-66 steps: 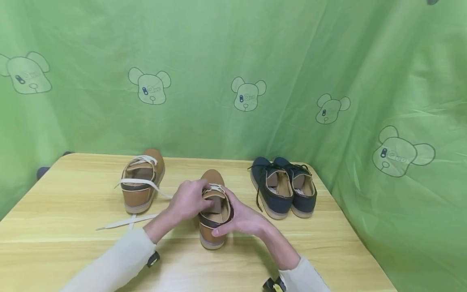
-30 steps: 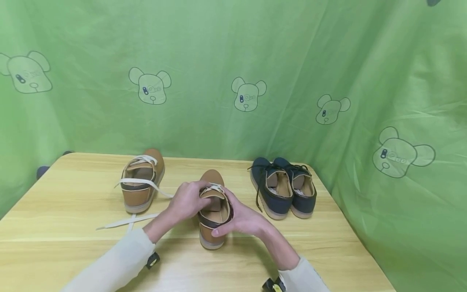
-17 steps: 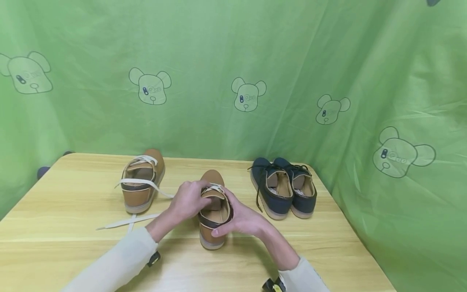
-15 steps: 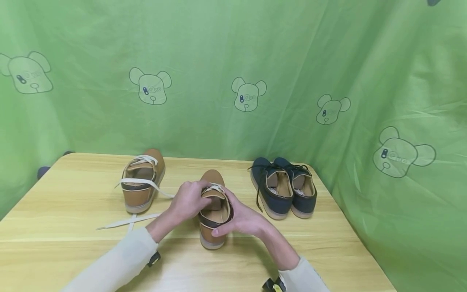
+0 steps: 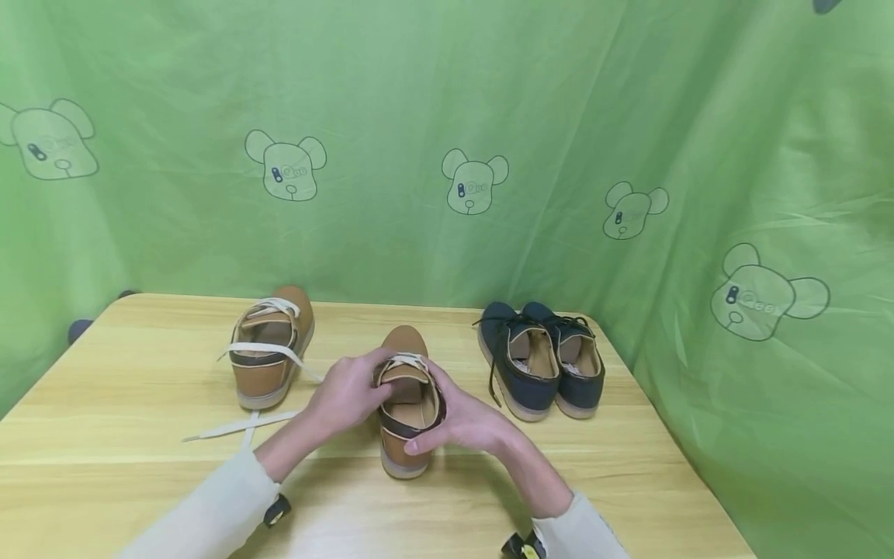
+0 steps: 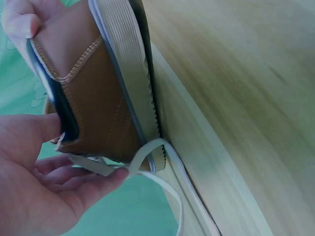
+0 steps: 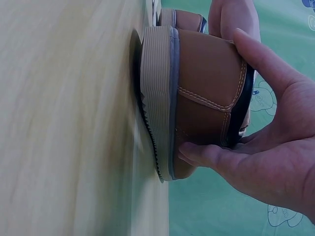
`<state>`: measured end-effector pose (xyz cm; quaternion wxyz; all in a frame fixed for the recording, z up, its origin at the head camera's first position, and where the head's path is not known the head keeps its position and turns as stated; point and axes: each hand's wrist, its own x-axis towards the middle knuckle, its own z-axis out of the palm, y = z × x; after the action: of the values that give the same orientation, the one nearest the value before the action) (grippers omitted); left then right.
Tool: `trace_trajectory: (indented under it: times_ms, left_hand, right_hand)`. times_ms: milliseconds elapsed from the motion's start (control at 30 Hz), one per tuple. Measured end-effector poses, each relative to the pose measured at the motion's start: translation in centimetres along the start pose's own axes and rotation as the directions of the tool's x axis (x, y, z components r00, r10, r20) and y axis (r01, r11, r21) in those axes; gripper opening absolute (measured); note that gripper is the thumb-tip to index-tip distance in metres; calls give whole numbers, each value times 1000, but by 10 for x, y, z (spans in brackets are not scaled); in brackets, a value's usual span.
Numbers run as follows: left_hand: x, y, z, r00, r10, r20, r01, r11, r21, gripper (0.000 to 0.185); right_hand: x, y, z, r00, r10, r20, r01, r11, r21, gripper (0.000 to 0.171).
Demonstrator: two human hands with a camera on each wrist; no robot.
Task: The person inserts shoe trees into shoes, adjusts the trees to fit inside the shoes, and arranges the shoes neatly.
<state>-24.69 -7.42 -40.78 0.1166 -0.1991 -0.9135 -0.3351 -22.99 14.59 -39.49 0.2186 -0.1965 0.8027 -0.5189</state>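
Centrally, we log one tan leather shoe with ribbed pale sole (image 5: 405, 404) — our right hand (image 5: 464, 423) cups its heel, our left hand (image 5: 345, 392) pinches its cream flat lace (image 6: 106, 169) — on the wooden table (image 5: 140, 404).

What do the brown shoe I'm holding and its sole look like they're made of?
Brown shoe: the upper looks like matte tan leather or faux leather, smooth with raised pale stitching; which one cannot be told. Sole: probably cream rubber, with ribbed sidewalls and a toothed tread edge. Lace: flat, off-white woven fabric.
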Motion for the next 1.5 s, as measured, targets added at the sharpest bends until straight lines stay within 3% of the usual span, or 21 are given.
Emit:
trace_trajectory:
  times_ms: [200, 433, 600, 833, 1000, 1267, 1500]
  left_hand:
    - [-4, -2, -11, 993, -104, 51, 106, 993, -45, 68]
    - [-3, -9, -15, 946, -199, 258, 237, 963, -125, 82]
    - [-2, -15, -14, 921, -220, 322, 297, 931, -214, 83]
    - [-1, -21, -9, 914, -217, 343, 307, 922, -236, 77]
    - [-2, -22, -8, 907, -215, 362, 331, 896, -297, 74]
    - [-11, -16, -8, 885, -242, 397, 409, 813, -415, 72]
    - [-14, -11, -6, 870, -216, 444, 463, 667, -583, 50]
  right_hand:
    - [-3, -2, -6, 1000, 10, 6, -10, 999, -33, 128]
    - [-6, -6, -12, 995, 89, -52, -94, 988, -121, 107]
    - [-5, -8, -14, 980, 154, -124, -171, 975, -144, 97]
    - [4, -4, -12, 980, 170, -103, -175, 984, -41, 76]
    - [10, 0, -10, 976, 200, -86, -194, 978, 70, 77]
    - [13, -2, -8, 975, 201, -95, -190, 976, 110, 73]
    - [14, -5, -6, 975, 184, -122, -168, 977, 132, 68]
